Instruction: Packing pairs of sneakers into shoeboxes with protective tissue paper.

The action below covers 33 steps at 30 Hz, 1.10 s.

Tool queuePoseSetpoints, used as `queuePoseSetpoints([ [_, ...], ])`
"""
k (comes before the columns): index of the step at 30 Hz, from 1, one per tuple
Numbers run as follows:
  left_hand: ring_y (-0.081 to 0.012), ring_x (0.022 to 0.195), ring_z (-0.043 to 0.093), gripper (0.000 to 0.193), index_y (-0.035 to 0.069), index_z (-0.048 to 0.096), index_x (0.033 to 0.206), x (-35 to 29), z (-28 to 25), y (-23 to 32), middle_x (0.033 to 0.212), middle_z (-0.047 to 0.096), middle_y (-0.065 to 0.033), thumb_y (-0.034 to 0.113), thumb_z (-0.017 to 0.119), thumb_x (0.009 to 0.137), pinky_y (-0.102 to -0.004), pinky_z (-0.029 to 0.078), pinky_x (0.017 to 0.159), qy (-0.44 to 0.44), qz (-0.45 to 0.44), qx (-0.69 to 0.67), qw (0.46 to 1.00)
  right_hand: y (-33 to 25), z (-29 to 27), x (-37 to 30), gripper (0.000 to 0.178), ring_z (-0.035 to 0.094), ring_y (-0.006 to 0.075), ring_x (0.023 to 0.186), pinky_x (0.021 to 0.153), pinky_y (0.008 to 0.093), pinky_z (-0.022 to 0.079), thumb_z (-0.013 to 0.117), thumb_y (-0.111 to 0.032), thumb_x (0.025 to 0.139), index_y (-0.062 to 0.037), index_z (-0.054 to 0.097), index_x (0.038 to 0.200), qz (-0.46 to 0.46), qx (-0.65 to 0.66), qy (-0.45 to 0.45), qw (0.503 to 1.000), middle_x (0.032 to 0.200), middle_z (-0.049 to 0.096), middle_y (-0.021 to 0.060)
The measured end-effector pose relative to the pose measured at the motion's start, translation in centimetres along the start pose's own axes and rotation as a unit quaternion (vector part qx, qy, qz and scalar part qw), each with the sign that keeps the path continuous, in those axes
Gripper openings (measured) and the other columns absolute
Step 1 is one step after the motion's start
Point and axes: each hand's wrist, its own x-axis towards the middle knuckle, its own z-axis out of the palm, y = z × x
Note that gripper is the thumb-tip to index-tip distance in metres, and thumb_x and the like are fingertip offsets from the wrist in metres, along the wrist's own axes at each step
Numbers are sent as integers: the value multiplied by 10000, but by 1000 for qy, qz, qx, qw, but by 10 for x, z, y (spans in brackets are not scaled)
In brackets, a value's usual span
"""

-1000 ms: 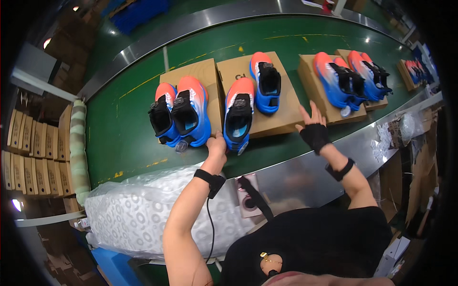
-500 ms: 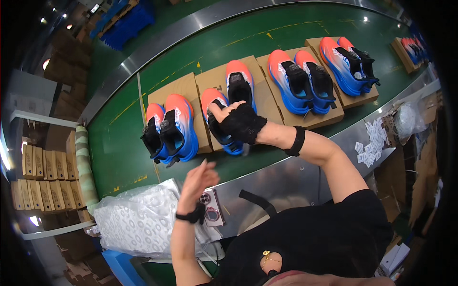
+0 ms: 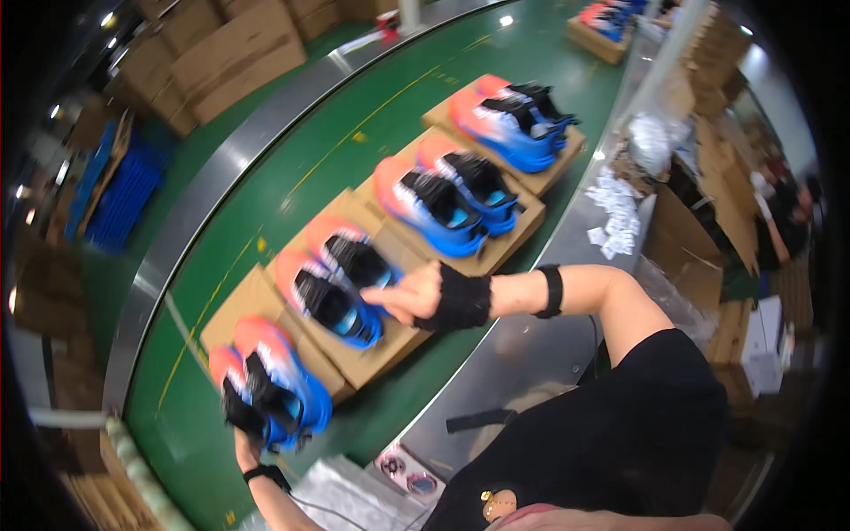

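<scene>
Four pairs of running shoes in coral, white and blue with black collars stand on brown shoeboxes along a green belt. My left hand (image 3: 246, 450) is at the heel of the nearest-left pair of shoes (image 3: 276, 389); the shoes hide its fingers, so its grip does not show. My right hand (image 3: 416, 296), in a black fingerless covering, hovers over the front edge of the neighbouring shoebox (image 3: 376, 358). Its fingers stretch toward the second pair of shoes (image 3: 332, 283), blurred, with nothing seen in them.
The green belt (image 3: 266, 208) has a metal rim (image 3: 190, 208) on its far side and a metal ledge (image 3: 496, 354) on mine. On the ledge lie a phone (image 3: 412, 473), plastic-wrapped sheets (image 3: 345, 496), a black strap (image 3: 478, 420) and small white papers (image 3: 615, 208). Cartons (image 3: 239, 62) stand beyond.
The view has swung to the right. My right hand has come away from the shoe in the second pair, and my left hand has reached from above the ledge to the leftmost pair.
</scene>
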Motion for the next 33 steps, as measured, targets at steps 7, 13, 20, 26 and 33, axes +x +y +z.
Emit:
queuePoseSetpoints([
  [7,-205,1080,441,604,23,356,1258,19,12,-23,1215,438,-105,460,429,847,-345,359,896,-132,78,41,987,-32,-35,-57,409,486,162,385,365,279,400,583,9,600,-43,546,1004,45,-103,43,993,469,456,16],
  [13,-177,1097,423,610,46,312,1284,72,0,-61,1245,401,-81,444,445,842,-311,353,909,-262,120,0,958,-117,71,8,370,511,169,506,456,262,431,613,17,594,-1,560,960,8,-56,59,997,609,517,19],
  [20,-266,1152,380,742,203,94,1340,80,22,-44,1311,303,-84,654,301,788,-439,407,852,-388,77,-37,918,-174,181,64,555,489,312,930,797,408,403,606,-427,675,-3,509,1020,297,-211,-43,930,1032,508,154],
  [26,-261,903,496,730,60,197,1304,86,-17,-44,1021,465,-153,599,309,825,-375,439,725,-401,54,43,913,-203,233,98,665,518,349,891,752,432,426,649,-407,641,34,457,1100,480,-259,-119,830,961,489,255],
  [33,-204,784,565,424,-10,464,1123,41,-131,-112,883,554,-114,342,386,899,-317,465,678,-365,175,20,914,-199,296,106,880,504,436,928,732,442,460,697,-272,610,-98,197,1313,426,-180,-122,878,1140,321,342],
])
